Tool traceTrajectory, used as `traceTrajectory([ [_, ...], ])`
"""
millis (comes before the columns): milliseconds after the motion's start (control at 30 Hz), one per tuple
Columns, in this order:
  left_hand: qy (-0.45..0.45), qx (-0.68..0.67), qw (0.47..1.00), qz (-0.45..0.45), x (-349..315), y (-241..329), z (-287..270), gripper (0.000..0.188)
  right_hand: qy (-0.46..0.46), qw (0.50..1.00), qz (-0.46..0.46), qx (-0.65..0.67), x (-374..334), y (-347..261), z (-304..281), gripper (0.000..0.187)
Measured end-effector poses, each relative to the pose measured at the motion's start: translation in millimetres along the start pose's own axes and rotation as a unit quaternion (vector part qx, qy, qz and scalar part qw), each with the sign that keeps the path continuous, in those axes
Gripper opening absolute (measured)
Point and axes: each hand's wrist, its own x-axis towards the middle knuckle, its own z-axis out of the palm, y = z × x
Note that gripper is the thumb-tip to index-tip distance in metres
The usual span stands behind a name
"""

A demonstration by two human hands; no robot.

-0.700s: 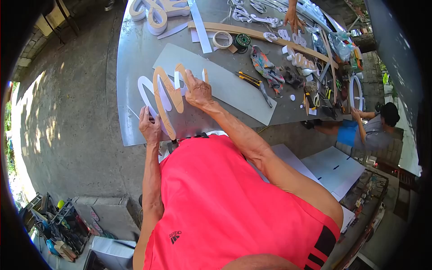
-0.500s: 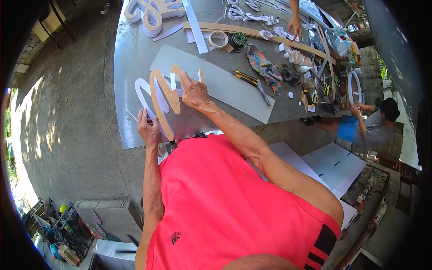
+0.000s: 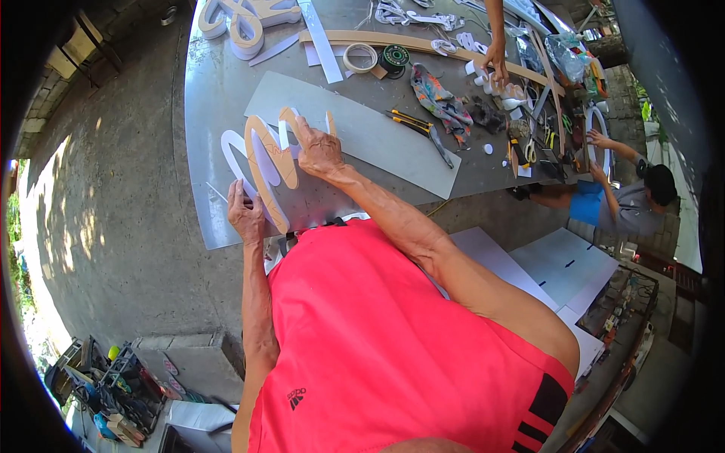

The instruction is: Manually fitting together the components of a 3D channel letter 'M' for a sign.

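Note:
A script-shaped letter piece (image 3: 261,162) with a brown paper-like face and white side walls lies at the left of the metal table. My left hand (image 3: 247,214) is closed at its lower left edge, fingertips against the white wall. On its right-hand part rests my right hand (image 3: 320,151), index finger forward and the other fingers curled about the edge; the palm side is hidden. A thin white strip (image 3: 217,193) sticks out beside my left hand. Beyond the letter lies a long grey sheet (image 3: 362,128), with a yellow-handled cutter (image 3: 408,121) and pliers (image 3: 439,147) on it.
Tape rolls (image 3: 360,58), a patterned cloth (image 3: 442,102), scissors (image 3: 530,149) and white letter pieces (image 3: 245,26) lie on the table (image 3: 208,151). A co-worker's hand (image 3: 495,60) reaches in from the far side. Another person (image 3: 638,192) crouches at right, holding a white curved piece (image 3: 599,136).
The co-worker's hand at the far side has moved nearer, to the small white pieces. The crouching person's hand has shifted along the curved piece. My hands stay on the letter, with little change.

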Motion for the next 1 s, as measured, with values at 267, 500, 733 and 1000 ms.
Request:
traceTrajectory([
  [267, -0.002, 0.005, 1.0, 0.007, 0, -3, -2, 0.056, 0.001, 1.0, 0.001, -0.009, 4, -5, -6, 0.076],
  [500, 0.016, -0.007, 1.0, -0.023, -6, -2, -4, 0.053, 0.047, 0.998, -0.037, -0.033, 15, -2, 2, 0.072],
  [733, 0.024, -0.031, 0.998, -0.055, -8, -4, -3, 0.044, 0.046, 0.995, -0.019, -0.087, 15, -6, -16, 0.073],
  [1000, 0.025, -0.076, 0.984, -0.16, 5, 2, -7, 0.043, -0.023, 0.994, -0.061, -0.089, 17, -24, 16, 0.073],
])
